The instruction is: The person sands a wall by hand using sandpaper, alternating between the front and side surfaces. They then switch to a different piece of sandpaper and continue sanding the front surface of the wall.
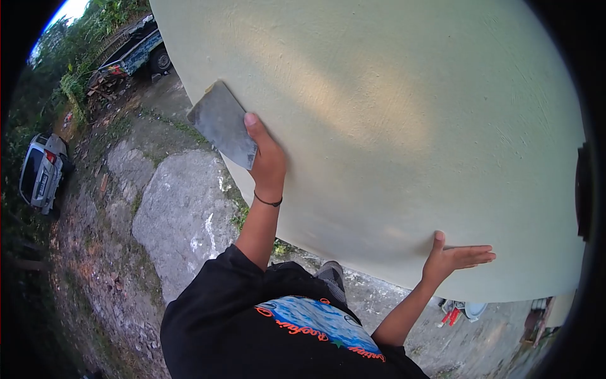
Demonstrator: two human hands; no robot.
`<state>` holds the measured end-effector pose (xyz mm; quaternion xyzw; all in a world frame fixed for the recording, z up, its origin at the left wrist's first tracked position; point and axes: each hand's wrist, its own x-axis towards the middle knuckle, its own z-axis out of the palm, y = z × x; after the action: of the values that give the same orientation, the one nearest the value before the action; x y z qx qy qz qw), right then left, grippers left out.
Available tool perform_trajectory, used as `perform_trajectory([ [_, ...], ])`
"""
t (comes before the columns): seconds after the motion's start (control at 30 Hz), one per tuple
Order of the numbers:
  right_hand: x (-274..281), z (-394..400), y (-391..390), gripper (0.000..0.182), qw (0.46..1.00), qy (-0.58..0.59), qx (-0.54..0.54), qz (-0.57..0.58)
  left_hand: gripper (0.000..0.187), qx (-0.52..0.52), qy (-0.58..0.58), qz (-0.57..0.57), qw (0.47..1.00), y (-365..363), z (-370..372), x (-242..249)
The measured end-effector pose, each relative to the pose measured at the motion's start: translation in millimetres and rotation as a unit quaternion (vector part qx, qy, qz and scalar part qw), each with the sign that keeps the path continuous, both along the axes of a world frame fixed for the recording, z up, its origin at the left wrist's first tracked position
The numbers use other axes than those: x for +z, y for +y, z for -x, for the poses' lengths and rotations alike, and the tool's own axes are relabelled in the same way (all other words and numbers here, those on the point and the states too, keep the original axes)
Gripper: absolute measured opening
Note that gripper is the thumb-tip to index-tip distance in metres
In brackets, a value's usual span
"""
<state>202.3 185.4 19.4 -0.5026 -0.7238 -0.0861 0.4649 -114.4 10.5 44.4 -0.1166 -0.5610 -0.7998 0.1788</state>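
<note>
My left hand [267, 158] is closed on a flat grey rectangular pad [224, 123] that looks like a piece of sandpaper. Its thumb presses on the near face, while the other fingers are hidden behind. The pad is tilted and overlaps the left edge of a pale green, lightly textured wall [410, 158]. Lower right, my right hand [451, 258] has its fingers stretched out and its thumb raised, holding nothing, close in front of the wall's lower part. A dark band circles my left wrist.
Rough concrete ground [183, 215] with weeds and debris runs along the wall. A silver car [43, 172] stands far left, a blue truck [136, 50] at upper left. Red-handled items [451, 317] and a pale basin [475, 311] lie at the wall's foot, lower right.
</note>
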Motion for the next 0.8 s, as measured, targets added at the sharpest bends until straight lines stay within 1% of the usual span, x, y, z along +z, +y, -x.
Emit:
perform_trajectory([
  [0.03,-0.2,0.4,0.2,0.126,1.000,-0.001,0.001,0.000,0.052,0.030,0.072,0.011,0.997,12.5,-16.2,-4.5],
  [0.07,-0.5,0.8,-0.3,0.126,1.000,-0.001,0.002,0.000,0.049,0.066,0.221,0.072,0.970,15.6,-38.9,7.6],
  [0.13,-0.2,0.4,-0.2,0.126,1.000,0.000,0.002,-0.001,0.047,0.074,0.310,0.247,0.915,10.9,-58.4,-5.2],
  [0.17,0.3,0.0,-0.1,0.126,1.000,-0.002,0.003,-0.003,0.047,0.075,0.309,0.246,0.916,9.0,-53.4,-7.4],
  [0.23,0.9,0.1,-0.6,0.125,1.000,-0.005,0.002,-0.004,0.046,0.121,0.292,0.262,0.912,-1.4,-30.4,-6.3],
  [0.27,1.1,-0.3,-0.2,0.125,1.000,-0.004,0.003,-0.003,0.046,0.122,0.293,0.263,0.911,-5.9,-16.8,-3.0],
  [0.3,0.9,-0.8,0.1,0.125,1.000,-0.005,0.005,-0.003,0.047,0.046,0.150,0.133,0.979,-10.2,-1.8,1.5],
  [0.33,0.0,-1.5,-0.1,0.124,1.000,-0.006,0.005,-0.003,0.047,-0.033,0.000,-0.002,0.999,-12.8,5.3,4.9],
  [0.37,-0.7,-2.5,-0.1,0.124,1.000,-0.005,0.005,-0.001,0.047,-0.033,0.001,-0.001,0.999,-10.3,1.8,4.8],
  [0.43,-1.2,-1.6,1.5,0.124,1.000,-0.006,0.005,-0.011,0.048,0.020,0.018,-0.015,1.000,3.2,-14.7,3.1],
  [0.47,-1.0,-1.6,0.3,0.124,1.000,-0.007,0.008,-0.012,0.048,0.023,0.017,-0.016,0.999,5.5,-31.0,0.0],
  [0.5,-0.3,-1.1,-0.9,0.124,1.000,-0.001,0.009,-0.002,0.050,0.043,0.152,0.113,0.981,6.5,-50.9,-3.3],
  [0.53,0.7,-0.6,-1.1,0.123,1.000,0.003,0.009,0.007,0.053,0.062,0.279,0.239,0.928,6.9,-60.4,-4.9],
  [0.63,-0.4,-2.0,0.3,0.123,1.000,0.002,0.012,0.005,0.054,0.093,0.257,0.253,0.928,0.0,-33.3,-22.8],
  [0.67,-1.2,-2.2,1.8,0.123,1.000,0.000,0.014,0.004,0.052,0.089,0.223,0.176,0.955,-1.0,-20.3,-15.8],
  [0.73,-2.7,-4.0,3.5,0.123,1.000,-0.014,0.008,-0.011,0.052,0.054,0.081,0.049,0.994,-8.5,22.9,-30.7],
  [0.77,-1.7,-3.4,3.0,0.123,1.000,-0.014,0.007,-0.010,0.052,0.053,0.082,0.050,0.994,-14.6,28.9,-21.1],
  [0.8,-0.2,-1.4,1.4,0.123,1.000,-0.005,0.008,-0.004,0.055,0.044,0.019,0.037,0.998,-21.1,33.3,-11.2],
])
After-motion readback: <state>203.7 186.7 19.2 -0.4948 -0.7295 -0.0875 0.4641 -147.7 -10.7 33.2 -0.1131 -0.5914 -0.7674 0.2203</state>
